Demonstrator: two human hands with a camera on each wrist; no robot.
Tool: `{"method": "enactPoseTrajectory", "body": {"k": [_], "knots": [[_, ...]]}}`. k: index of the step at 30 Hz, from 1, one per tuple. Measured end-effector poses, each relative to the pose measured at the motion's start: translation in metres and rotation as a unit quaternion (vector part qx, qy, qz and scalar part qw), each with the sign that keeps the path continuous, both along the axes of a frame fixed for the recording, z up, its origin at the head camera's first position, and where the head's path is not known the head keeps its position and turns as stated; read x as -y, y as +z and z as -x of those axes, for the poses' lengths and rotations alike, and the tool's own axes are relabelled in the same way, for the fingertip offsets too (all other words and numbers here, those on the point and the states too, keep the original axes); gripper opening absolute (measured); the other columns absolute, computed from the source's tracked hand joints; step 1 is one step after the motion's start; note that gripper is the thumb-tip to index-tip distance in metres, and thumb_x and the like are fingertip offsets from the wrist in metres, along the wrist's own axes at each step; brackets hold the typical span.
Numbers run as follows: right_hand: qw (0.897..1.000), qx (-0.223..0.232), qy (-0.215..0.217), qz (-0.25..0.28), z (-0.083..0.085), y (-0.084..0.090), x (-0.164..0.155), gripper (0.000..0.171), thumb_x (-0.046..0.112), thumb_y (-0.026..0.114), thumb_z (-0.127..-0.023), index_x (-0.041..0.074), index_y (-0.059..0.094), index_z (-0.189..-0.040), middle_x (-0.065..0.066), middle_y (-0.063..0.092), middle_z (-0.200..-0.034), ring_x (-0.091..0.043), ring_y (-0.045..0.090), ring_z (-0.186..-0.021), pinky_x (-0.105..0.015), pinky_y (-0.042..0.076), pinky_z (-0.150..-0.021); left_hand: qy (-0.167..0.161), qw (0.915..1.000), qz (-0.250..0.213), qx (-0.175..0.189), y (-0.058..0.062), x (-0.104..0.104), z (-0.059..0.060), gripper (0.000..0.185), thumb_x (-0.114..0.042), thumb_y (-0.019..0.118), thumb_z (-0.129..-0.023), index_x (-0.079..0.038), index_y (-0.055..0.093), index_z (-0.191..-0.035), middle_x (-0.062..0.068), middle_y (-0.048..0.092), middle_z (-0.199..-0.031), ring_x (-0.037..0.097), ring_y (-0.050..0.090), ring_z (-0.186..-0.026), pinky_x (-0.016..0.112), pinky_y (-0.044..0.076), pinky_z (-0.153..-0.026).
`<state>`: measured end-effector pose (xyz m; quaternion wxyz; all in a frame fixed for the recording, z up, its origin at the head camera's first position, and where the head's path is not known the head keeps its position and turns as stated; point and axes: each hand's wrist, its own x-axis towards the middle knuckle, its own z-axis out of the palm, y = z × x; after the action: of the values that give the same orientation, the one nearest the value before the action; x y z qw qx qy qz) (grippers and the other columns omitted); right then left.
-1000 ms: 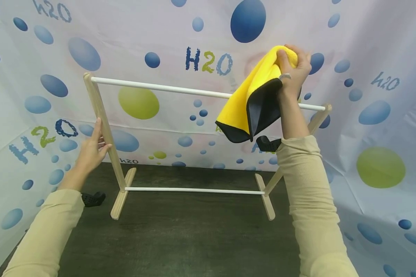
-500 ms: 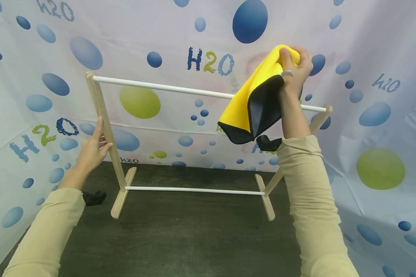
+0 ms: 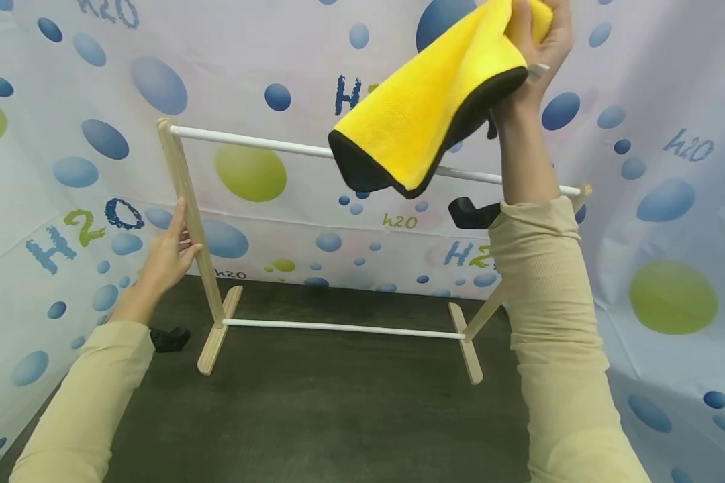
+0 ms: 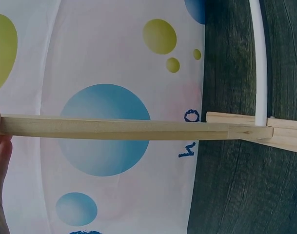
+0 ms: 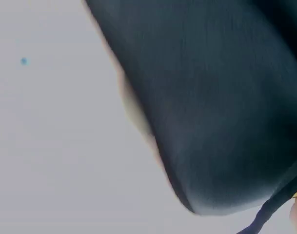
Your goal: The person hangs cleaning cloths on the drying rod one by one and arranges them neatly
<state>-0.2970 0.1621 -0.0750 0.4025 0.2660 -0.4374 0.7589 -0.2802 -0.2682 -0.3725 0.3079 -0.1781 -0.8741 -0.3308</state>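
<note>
A yellow microfiber cloth [image 3: 425,100] with black edging hangs in folds from my right hand [image 3: 540,50], which grips it by a bunched upper part. The cloth is above and overlaps the white top rail [image 3: 254,141] of a small wooden clothes rack. Its dark grey underside [image 5: 211,107] fills most of the right wrist view. My left hand [image 3: 166,261] holds the rack's left wooden upright [image 3: 187,178], with thumb and fingers on it at about mid-height. In the left wrist view this upright [image 4: 114,129] runs sideways, fingertips at its left end.
The rack's wooden feet [image 3: 217,335] stand on a dark wood-grain surface [image 3: 314,409], joined by a white lower rail [image 3: 338,327]. Behind and at both sides hangs a pale curtain [image 3: 314,40] printed with dots and "H2O". A black device [image 3: 474,213] sits at my right wrist.
My right hand has lifted the cloth up, and its lower corner has swung left and upward over the top rail. My left hand keeps its hold on the upright; the view has shifted slightly.
</note>
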Motion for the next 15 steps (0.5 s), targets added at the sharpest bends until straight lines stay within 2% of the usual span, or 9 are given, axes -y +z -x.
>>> {"method": "enactPoseTrajectory", "body": {"k": [2, 4, 5, 7, 11, 15], "knots": [[0.994, 0.079, -0.052, -0.060, 0.003, -0.011, -0.014, 0.009, -0.003, 0.053, -0.089, 0.005, 0.053, -0.086, -0.005, 0.050, -0.080, -0.014, 0.052, -0.072, -0.022, 0.048, -0.072, -0.003, 1.0000, -0.005, 0.005, 0.001, -0.001, 0.001, 0.090, 0.018, 0.055, -0.081, -0.007, 0.004, -0.151, 0.046, 0.051, -0.111, 0.059, 0.054, -0.097, 0.060, 0.046, -0.083], [0.976, 0.163, -0.096, -0.112, 0.006, -0.025, -0.028, 0.012, 0.002, 0.058, -0.087, 0.011, 0.053, -0.080, -0.001, 0.049, -0.085, -0.011, 0.050, -0.077, -0.021, 0.047, -0.075, -0.004, 0.9999, -0.011, 0.009, 0.001, -0.001, 0.001, 0.089, 0.018, 0.055, -0.081, -0.006, 0.005, -0.150, 0.047, 0.050, -0.111, 0.059, 0.054, -0.097, 0.060, 0.046, -0.083], [0.968, 0.192, -0.104, -0.124, 0.008, -0.030, -0.033, 0.012, 0.004, 0.060, -0.086, 0.013, 0.054, -0.080, 0.000, 0.049, -0.087, -0.011, 0.050, -0.080, -0.021, 0.048, -0.078, -0.002, 0.9999, -0.011, 0.010, 0.001, -0.001, 0.000, 0.088, 0.018, 0.055, -0.081, -0.005, 0.005, -0.150, 0.047, 0.050, -0.111, 0.059, 0.054, -0.097, 0.060, 0.046, -0.083], [0.960, 0.226, -0.104, -0.127, 0.013, -0.040, -0.040, 0.010, 0.007, 0.062, -0.086, 0.012, 0.055, -0.083, 0.000, 0.050, -0.092, -0.011, 0.051, -0.084, -0.023, 0.049, -0.084, 0.001, 0.9999, -0.010, 0.010, 0.000, 0.001, -0.002, 0.087, 0.018, 0.056, -0.081, -0.002, 0.005, -0.149, 0.047, 0.051, -0.108, 0.060, 0.055, -0.095, 0.061, 0.047, -0.081], [0.959, 0.243, -0.092, -0.114, 0.017, -0.050, -0.048, 0.007, 0.009, 0.065, -0.086, 0.011, 0.058, -0.087, -0.001, 0.052, -0.093, -0.013, 0.054, -0.083, -0.024, 0.051, -0.086, 0.006, 0.9998, -0.010, 0.016, -0.002, 0.005, -0.006, 0.088, 0.018, 0.056, -0.081, -0.002, 0.004, -0.149, 0.047, 0.051, -0.107, 0.060, 0.055, -0.094, 0.061, 0.047, -0.080], [0.962, 0.236, -0.088, -0.105, 0.014, -0.054, -0.052, 0.006, 0.007, 0.067, -0.084, 0.009, 0.060, -0.084, -0.003, 0.054, -0.089, -0.013, 0.055, -0.078, -0.020, 0.053, -0.077, 0.010, 0.9995, -0.012, 0.026, -0.001, 0.008, -0.008, 0.088, 0.017, 0.056, -0.082, -0.004, 0.003, -0.150, 0.046, 0.050, -0.111, 0.060, 0.053, -0.097, 0.060, 0.045, -0.081]]}}
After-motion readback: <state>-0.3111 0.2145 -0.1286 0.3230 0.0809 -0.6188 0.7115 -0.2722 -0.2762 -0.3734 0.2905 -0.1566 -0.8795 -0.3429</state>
